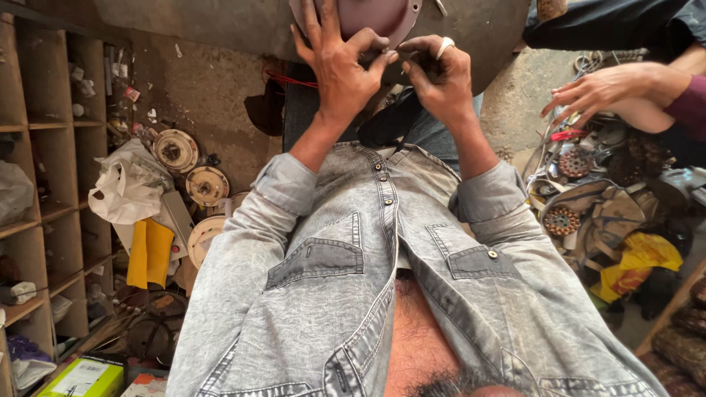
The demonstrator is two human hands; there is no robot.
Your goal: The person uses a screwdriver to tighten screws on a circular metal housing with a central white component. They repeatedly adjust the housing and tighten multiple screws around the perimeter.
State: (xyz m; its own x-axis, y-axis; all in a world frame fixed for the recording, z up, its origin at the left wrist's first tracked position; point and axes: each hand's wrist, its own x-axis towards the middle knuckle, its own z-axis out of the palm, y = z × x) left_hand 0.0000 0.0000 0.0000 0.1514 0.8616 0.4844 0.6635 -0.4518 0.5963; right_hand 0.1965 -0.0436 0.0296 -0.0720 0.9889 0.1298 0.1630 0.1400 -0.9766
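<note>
A round, dull purple-brown metal cover (368, 16) sits at the top of the head view, partly cut off by the frame edge. My left hand (337, 70) lies over its lower part, fingers spread and pressing on it. My right hand (441, 79), with a pale ring on one finger, pinches at the cover's lower rim beside my left fingertips. What is between the pinched fingers is too small to make out. Both forearms come out of grey denim shirt sleeves (294, 242).
Another person's hand (603, 90) reaches over a heap of motor windings and metal parts (581, 191) at the right. Wooden shelves (51, 184) stand at the left, beside round metal discs (176, 151), a white bag (129, 187) and a yellow cloth (151, 254).
</note>
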